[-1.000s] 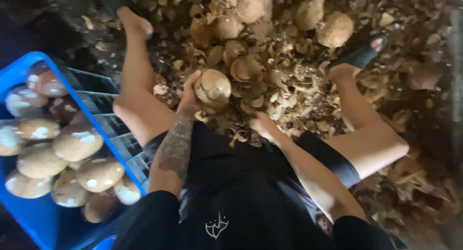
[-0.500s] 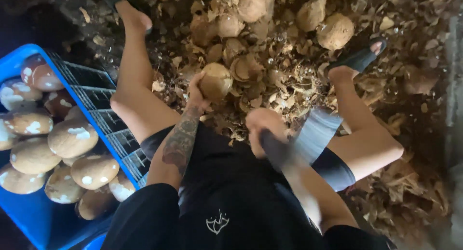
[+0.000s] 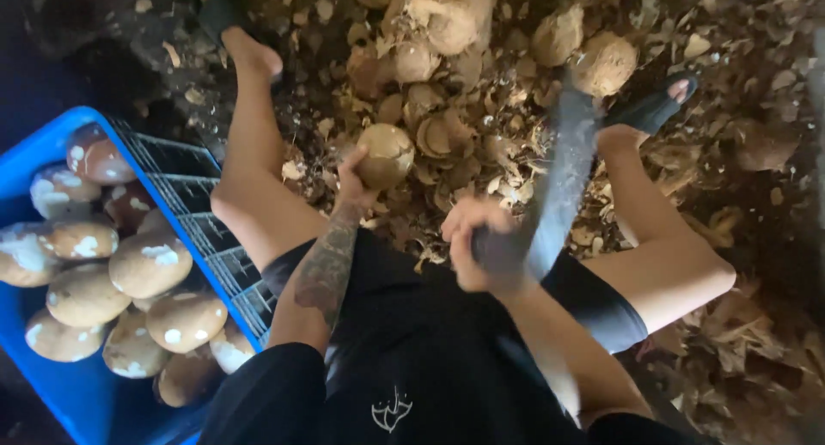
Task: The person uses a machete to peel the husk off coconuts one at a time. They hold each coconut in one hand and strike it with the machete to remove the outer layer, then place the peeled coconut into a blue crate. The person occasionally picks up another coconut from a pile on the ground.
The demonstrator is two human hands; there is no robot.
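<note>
My left hand grips a round brown coconut from below, held out in front of my knees over the husk pile. A long dark blade, blurred by motion, rises from my right hand, which is closed on its handle near my lap. The blade points up and away, to the right of the coconut and apart from it.
A blue crate on my left holds several peeled coconuts. Husk scraps and several unpeeled coconuts cover the ground ahead. My bare left foot and sandalled right foot rest on the pile.
My right hand has taken up the blade and swung it upward from my lap. The coconut stays held in my left hand, almost still.
</note>
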